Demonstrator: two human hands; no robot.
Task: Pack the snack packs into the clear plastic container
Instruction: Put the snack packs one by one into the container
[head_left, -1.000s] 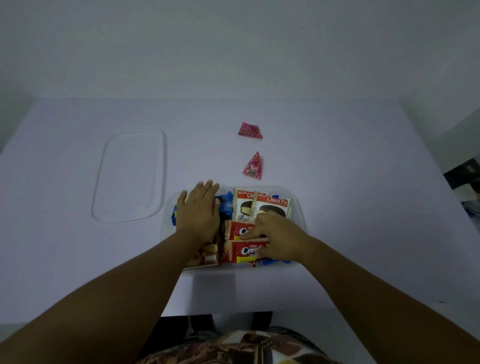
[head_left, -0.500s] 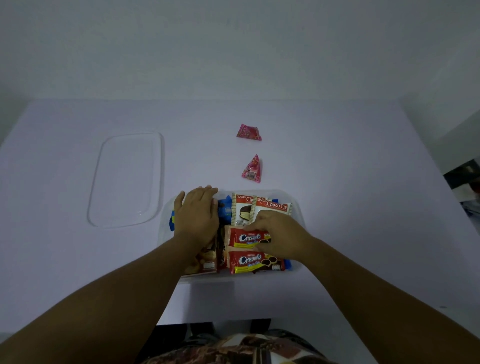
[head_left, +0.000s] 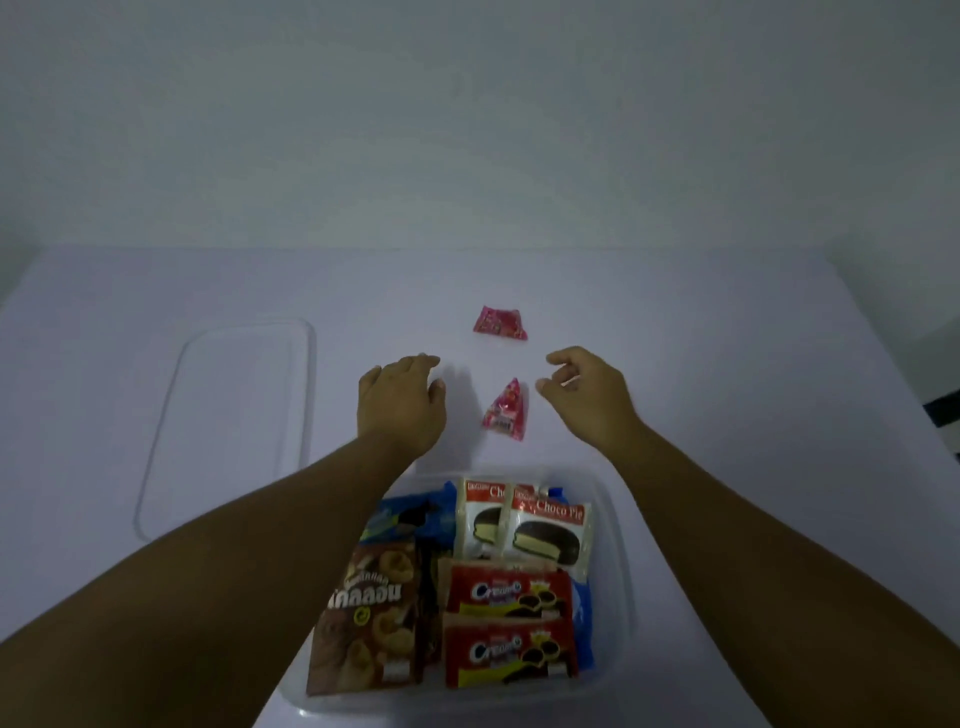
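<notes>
The clear plastic container (head_left: 618, 571) sits at the table's near edge. Inside lie two Choco Pie packs (head_left: 548, 535), two red Cream-O packs (head_left: 509, 623), a brown cookie pack (head_left: 369, 618) and blue packs (head_left: 410, 514). Two pink triangular snack packs lie beyond it on the table: the near one (head_left: 505, 411) and the far one (head_left: 500, 323). My left hand (head_left: 402, 402) hovers just left of the near pink pack, fingers apart, holding nothing. My right hand (head_left: 589, 397) hovers just right of it, fingers loosely curled, empty.
The clear lid (head_left: 234, 415) lies flat on the white table (head_left: 727, 364) to the left of the container. A wall rises behind the table. A dark object (head_left: 943, 410) shows past the table's right edge.
Both hands have left the packs in the container and moved forward over the table, now flanking the near pink pack. The view has tilted, so the container appears lower.
</notes>
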